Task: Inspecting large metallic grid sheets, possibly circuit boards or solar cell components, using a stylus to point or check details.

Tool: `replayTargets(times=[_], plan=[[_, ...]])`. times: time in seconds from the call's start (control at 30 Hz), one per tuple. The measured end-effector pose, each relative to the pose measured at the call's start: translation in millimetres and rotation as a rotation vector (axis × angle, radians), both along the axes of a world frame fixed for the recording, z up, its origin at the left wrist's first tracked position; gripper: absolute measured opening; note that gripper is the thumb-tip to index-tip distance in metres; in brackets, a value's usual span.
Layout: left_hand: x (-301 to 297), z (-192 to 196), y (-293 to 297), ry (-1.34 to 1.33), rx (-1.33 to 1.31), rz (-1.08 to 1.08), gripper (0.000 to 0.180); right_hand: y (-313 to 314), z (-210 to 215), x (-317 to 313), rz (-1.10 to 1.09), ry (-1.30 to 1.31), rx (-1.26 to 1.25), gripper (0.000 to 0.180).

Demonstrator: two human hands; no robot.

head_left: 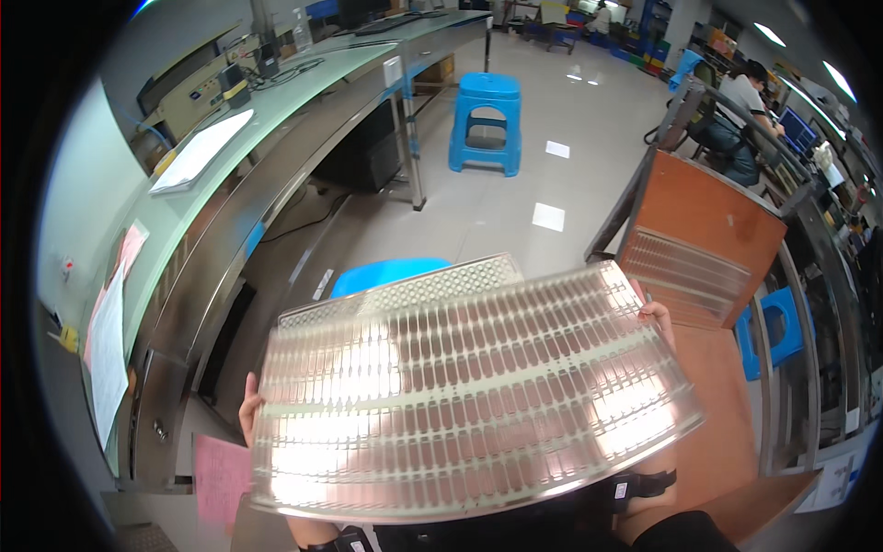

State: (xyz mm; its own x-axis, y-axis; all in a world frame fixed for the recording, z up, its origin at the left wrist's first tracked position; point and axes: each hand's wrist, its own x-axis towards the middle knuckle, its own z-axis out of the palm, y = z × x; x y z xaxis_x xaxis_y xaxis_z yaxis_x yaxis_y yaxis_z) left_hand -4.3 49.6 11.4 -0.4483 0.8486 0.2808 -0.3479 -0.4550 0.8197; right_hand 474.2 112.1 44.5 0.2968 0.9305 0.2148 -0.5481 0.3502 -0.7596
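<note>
In front of my body I hold a large, shiny copper-coloured panel [478, 396] patterned with rows of long slots, its surface catching bright reflections. My left hand [250, 410] grips its left edge, with most of the fingers hidden. At the upper right edge my right hand [659, 322] is closed round the rim. Beyond the panel's far edge, a second panel [478, 274] with a fine grid of small holes shows partly above a blue stool [386, 272]; the panel in my hands hides the rest of both.
An orange-brown rack [704, 216] with a metal frame stands to the right, a similar slotted panel [690, 267] leaning on it. Left is a long glass-topped bench [303, 101] bearing papers and equipment. Another blue stool [486, 124] stands ahead. A person [743, 115] sits far right.
</note>
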Motion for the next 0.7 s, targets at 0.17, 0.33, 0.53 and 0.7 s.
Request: replayTargets(times=[0.17,0.33,0.53,0.7], plan=[[-11.7,-8.2,9.1,-0.139,-0.083,0.037,0.032,-3.3,-12.8,2.9,0.346,0.159,-0.131,0.025],[52.4,51.1,17.6,-0.329,-0.196,-0.021,0.044,-14.2,-19.6,15.4,0.222,-0.107,-0.498,0.029],[51.4,-8.7,7.5,-0.535,0.060,-0.431,0.044,-1.8,-55.6,11.2,0.422,-0.262,-0.256,0.019],[151.9,40.8,-4.7,-0.529,-0.148,-0.401,0.043,-31.4,-28.1,-92.4,0.334,0.179,-0.318,0.030]])
